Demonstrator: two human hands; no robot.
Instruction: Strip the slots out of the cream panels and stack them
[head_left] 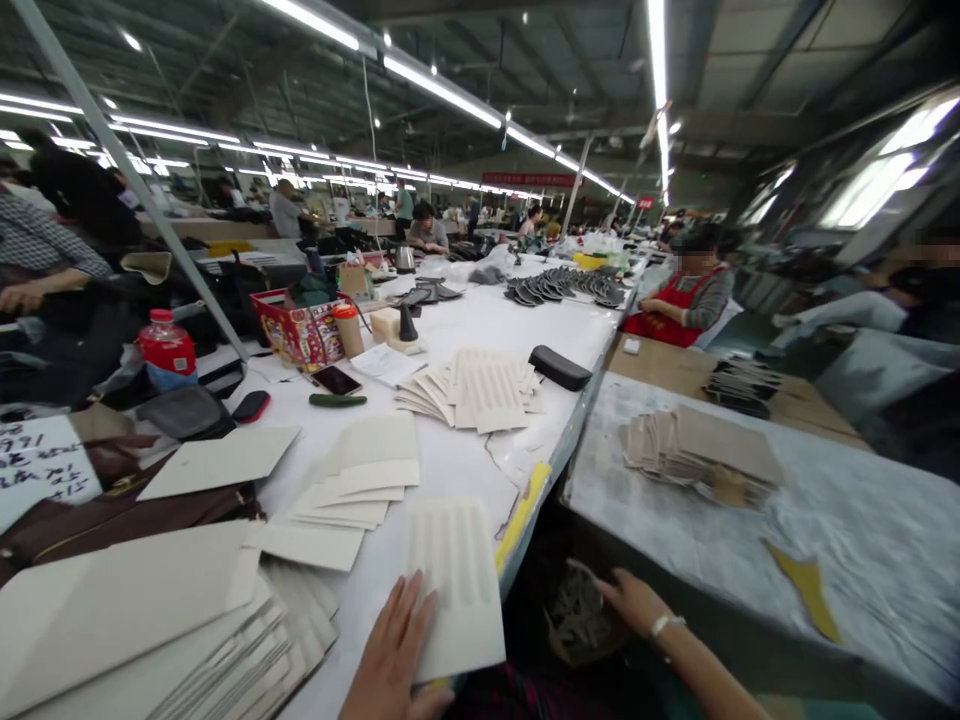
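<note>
My left hand (401,640) lies with its fingers stretched flat on the left edge of a cream sheet (457,580) with faint lengthwise stripes. The sheet rests at the table's front edge. Lower and to the right, my right hand (637,603), with a bracelet at the wrist, pinches what looks like a thin pale strip (583,572). It is above a bin (574,655) of similar scraps in the dark gap between two tables. Fanned plain cream sheets (352,480) lie ahead of my left hand, and striped sheets (487,390) lie farther up the white table.
Large cream boards (127,610) are piled at left. A phone (336,380), a dark case (559,367), a red-capped bottle (166,350) and a patterned box (300,325) stand around. The right-hand table carries stacked grey-beige pieces (705,445). A person in a red apron (679,300) sits beyond.
</note>
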